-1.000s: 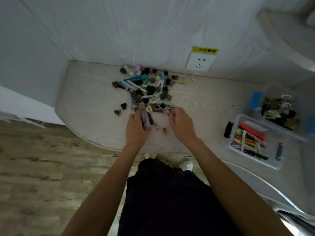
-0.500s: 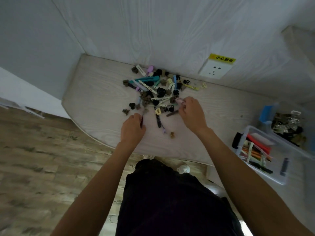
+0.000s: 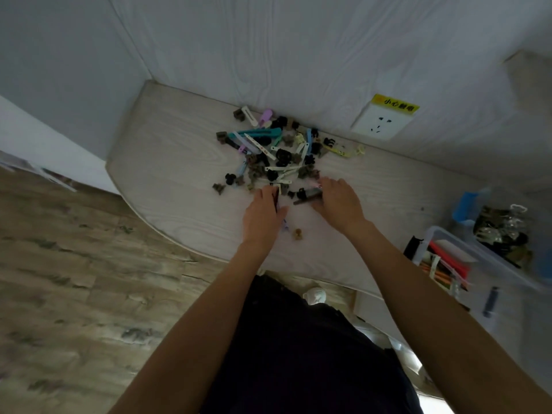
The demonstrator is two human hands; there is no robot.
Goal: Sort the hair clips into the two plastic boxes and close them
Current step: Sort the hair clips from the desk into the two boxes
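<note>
— Where's the pile of hair clips?
— On the tabletop by the wall, just beyond both hands; the two plastic boxes sit well off to the right.
— And the hands?
— Both reach forward, palms down. The left hand pinches a dark slim clip. The right hand curls over a dark long clip, probably gripping it, though that's blurred.

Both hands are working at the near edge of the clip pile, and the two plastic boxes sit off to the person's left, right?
Not quite. The head view shows the two plastic boxes on the person's right. Both the left hand and right hand are at the near edge of the clip pile.
</note>
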